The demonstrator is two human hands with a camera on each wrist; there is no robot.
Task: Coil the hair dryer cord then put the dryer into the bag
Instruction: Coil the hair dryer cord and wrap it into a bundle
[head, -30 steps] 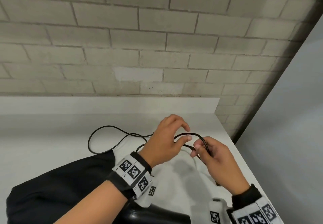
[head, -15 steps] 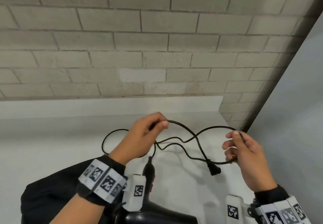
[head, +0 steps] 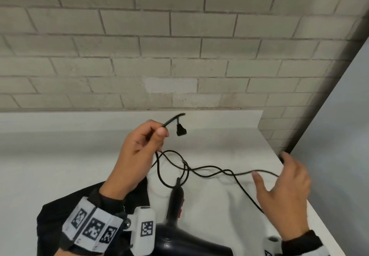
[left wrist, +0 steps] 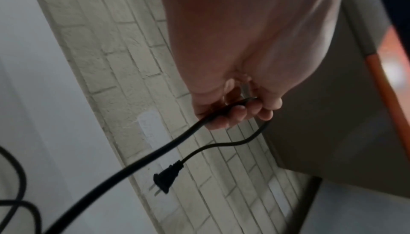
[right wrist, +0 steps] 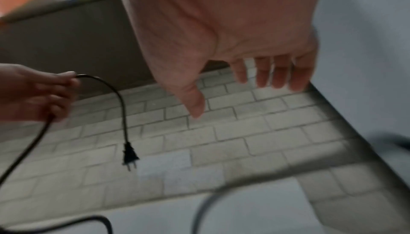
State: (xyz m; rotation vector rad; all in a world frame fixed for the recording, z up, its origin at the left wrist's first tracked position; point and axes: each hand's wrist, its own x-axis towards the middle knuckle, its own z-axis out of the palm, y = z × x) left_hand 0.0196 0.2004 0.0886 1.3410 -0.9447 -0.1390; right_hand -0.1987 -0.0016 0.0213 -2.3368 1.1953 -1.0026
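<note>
A black hair dryer (head: 179,233) lies on the white counter (head: 60,166) at the bottom of the head view, handle pointing away from me. Its black cord (head: 209,173) runs loose over the counter in a loop and a long strand. My left hand (head: 139,148) pinches the cord near its end, and the plug (head: 181,131) dangles just past my fingers (left wrist: 235,115). The same plug (right wrist: 130,156) hangs free in the right wrist view. My right hand (head: 283,184) hovers at the right, fingers (right wrist: 279,73) spread and holding nothing. A black bag (head: 60,215) lies at the lower left.
A grey brick wall (head: 179,46) rises right behind the counter. A pale panel (head: 339,136) closes the right side, and the counter's right edge (head: 289,178) runs under my right hand.
My right hand let go of the cord and spread its fingers. My left hand rose and now holds the cord near the plug, which swung up beside it; the coil fell slack onto the counter.
</note>
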